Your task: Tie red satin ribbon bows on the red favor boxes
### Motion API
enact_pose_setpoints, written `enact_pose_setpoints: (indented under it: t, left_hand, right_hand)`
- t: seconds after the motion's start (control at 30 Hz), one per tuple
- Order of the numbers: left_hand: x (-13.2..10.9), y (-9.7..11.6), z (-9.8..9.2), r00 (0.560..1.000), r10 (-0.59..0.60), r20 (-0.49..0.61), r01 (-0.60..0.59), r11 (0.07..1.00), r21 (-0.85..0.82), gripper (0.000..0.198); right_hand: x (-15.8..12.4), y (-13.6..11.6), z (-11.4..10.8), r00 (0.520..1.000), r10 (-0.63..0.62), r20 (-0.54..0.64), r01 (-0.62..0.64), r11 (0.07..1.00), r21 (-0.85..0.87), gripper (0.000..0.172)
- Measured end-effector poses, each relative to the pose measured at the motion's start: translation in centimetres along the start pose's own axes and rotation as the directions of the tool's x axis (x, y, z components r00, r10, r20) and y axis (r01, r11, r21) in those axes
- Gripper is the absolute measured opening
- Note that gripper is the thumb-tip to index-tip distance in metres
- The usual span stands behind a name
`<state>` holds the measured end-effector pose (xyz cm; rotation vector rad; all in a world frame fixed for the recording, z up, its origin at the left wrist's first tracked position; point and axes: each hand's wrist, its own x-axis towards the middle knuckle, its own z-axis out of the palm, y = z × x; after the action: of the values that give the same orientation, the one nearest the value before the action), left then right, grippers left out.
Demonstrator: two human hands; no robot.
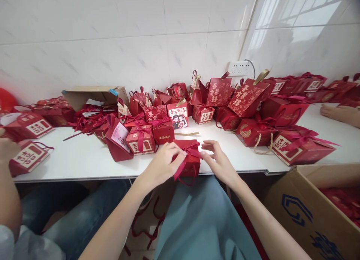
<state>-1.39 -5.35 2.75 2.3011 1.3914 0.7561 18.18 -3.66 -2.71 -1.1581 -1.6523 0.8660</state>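
A small red gift box (189, 169) stands at the table's front edge before me, with a red ribbon (192, 151) tied in a bow on its top. My left hand (165, 158) pinches the ribbon at the left of the bow, thumb and finger pressed together. On the right side, my right hand (218, 160) has its thumb and fingers apart, the thumb tip close to the ribbon's right end; whether they touch is hard to tell. Just left of this box sit a box with a bow and printed characters (140, 140) and a plain red box (163, 131).
Many red gift boxes line the white table (84, 158). An open carton (87, 93) of ribbons stands at the back left, a large cardboard box (281, 203) at the lower right. Other people's arms show at the left (8, 170) and far right (340, 113). Ribbons lie on the floor.
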Motion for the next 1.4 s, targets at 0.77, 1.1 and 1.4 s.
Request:
enact_pose_setpoints:
  t: [0.77,1.1,1.4]
  left_hand:
    - [0.6,-1.8,0.3,0.987,0.147,0.059,-0.152,0.985,0.079,0.031]
    - [0.8,-2.7,0.7,0.991,0.13,0.035,-0.131,0.991,0.038,0.034]
    - [0.4,-2.5,-0.1,0.996,0.085,-0.041,-0.088,0.994,-0.064,0.034]
  right_hand:
    - [-1.5,-3.0,1.0,0.947,0.238,0.218,-0.294,0.914,0.28,0.039]
    - [-1.6,-1.6,0.9,0.945,0.205,0.256,-0.296,0.87,0.393,0.035]
    - [0.3,-2.3,-3.3,0.769,0.2,0.607,-0.178,0.979,-0.097,0.049]
